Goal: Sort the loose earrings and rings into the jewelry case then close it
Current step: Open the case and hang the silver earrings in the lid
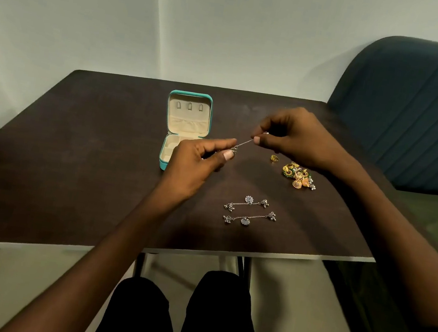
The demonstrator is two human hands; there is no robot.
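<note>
Left hand (198,163) and right hand (289,139) each pinching one end of a thin silver chain earring (244,142), stretched taut above the table (74,145) beside the open teal case (186,130). Light, limp, likely to tangle; best held by the ends. Two more chain earrings (249,212), a gold ring (274,158) and a gold earring pile (299,175) lying near, none blocking the case
</note>
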